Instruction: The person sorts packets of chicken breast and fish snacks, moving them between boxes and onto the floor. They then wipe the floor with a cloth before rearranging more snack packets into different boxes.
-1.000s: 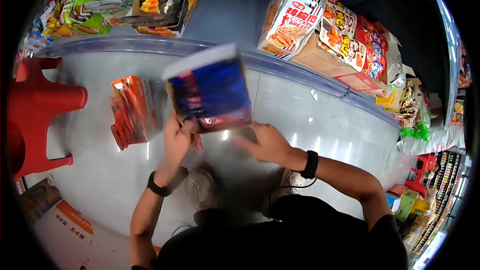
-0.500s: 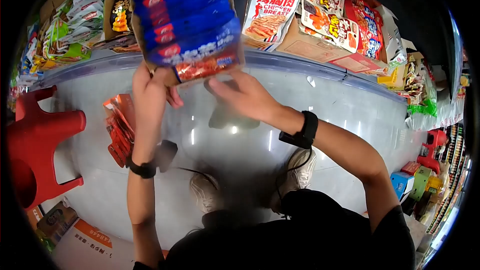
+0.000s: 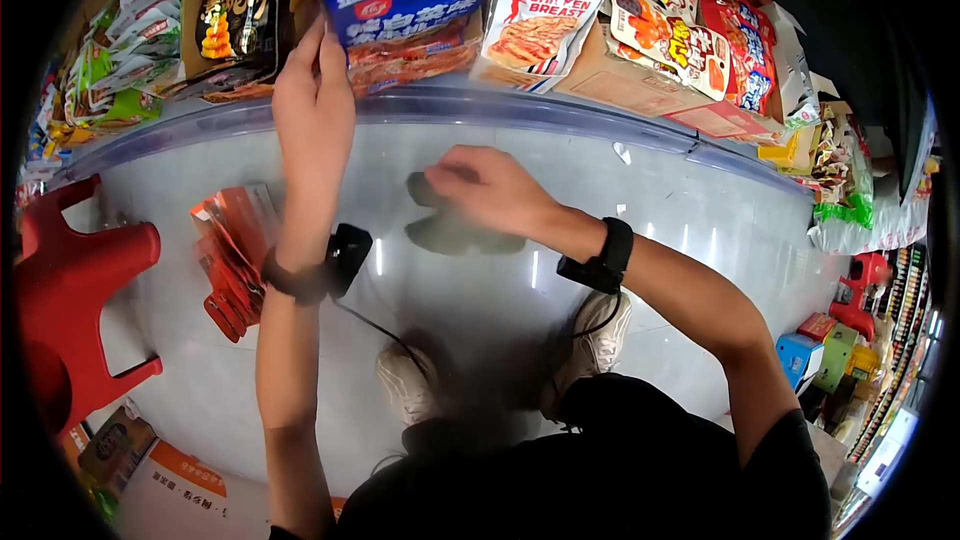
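Observation:
The box of blue snack packets (image 3: 410,15) sits on the shelf, with the reddish food showing through the packets' lower ends. My left hand (image 3: 315,105) is at the box's left side, fingers closed on its edge; the fingertips are partly hidden. Lower and to the right, my right hand (image 3: 490,185) hovers over the floor, apart from the box. Its fingers are curled and slightly blurred, and nothing shows in them. Black snack bags (image 3: 235,10) stand just left of my left hand. White chicken breast pouches (image 3: 545,15) are right of the blue packets.
A clear plastic shelf lip (image 3: 480,108) runs across in front of the goods. Orange-red packets (image 3: 235,255) lie on the grey floor beside my left forearm. A red stool (image 3: 85,270) stands at the left, and a white carton (image 3: 180,495) at the lower left.
The box of blue packets has moved up and away onto the shelf. My left hand went forward with it; my right hand has come off the box and its fingers have curled.

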`<act>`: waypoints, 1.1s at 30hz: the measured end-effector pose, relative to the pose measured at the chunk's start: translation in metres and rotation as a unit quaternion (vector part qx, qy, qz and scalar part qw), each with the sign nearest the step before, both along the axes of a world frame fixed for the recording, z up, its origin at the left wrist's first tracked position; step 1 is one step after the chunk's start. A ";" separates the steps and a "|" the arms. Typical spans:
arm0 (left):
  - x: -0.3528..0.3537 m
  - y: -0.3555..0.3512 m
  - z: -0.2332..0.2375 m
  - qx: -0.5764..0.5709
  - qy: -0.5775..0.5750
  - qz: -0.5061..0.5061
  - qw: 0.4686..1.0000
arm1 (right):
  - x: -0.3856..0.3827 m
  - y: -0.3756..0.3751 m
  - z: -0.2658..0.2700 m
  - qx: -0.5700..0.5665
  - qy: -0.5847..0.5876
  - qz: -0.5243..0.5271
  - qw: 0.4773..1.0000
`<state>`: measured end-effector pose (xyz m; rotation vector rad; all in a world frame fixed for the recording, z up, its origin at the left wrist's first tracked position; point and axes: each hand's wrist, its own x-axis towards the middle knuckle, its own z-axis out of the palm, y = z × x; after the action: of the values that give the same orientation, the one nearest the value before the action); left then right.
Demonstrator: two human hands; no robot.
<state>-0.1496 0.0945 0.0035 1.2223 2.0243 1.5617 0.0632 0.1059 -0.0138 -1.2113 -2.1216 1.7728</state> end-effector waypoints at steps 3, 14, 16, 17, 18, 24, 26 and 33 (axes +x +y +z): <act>-0.007 0.025 -0.010 0.074 -0.070 -0.074 0.992 | 0.015 -0.002 -0.006 0.001 -0.016 -0.003 1.000; 0.003 0.026 0.001 -0.004 -0.051 -0.045 0.998 | 0.032 -0.013 0.016 -0.036 -0.054 -0.019 0.998; 0.005 0.024 -0.012 0.058 -0.046 -0.058 0.996 | 0.040 -0.017 0.026 -0.068 -0.047 -0.014 0.996; 0.005 0.023 -0.017 0.078 -0.028 -0.028 0.996 | 0.045 -0.019 0.029 -0.067 -0.052 -0.021 0.996; 0.009 0.022 -0.015 0.100 -0.011 0.004 0.995 | 0.051 -0.021 0.033 -0.030 -0.044 -0.026 0.998; 0.024 0.017 -0.029 0.094 0.013 0.066 0.993 | 0.069 -0.025 0.040 -0.024 -0.081 -0.054 0.995; 0.026 0.015 -0.026 0.127 -0.004 0.023 0.992 | 0.064 -0.030 0.040 -0.045 -0.114 -0.055 0.991; 0.034 0.005 -0.014 0.098 -0.018 0.007 0.995 | 0.015 -0.033 0.045 0.007 -0.105 0.050 0.993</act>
<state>-0.1154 0.0999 -0.0102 1.2394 1.8967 1.8127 0.0785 0.0724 0.0308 -1.3664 -2.3444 1.7358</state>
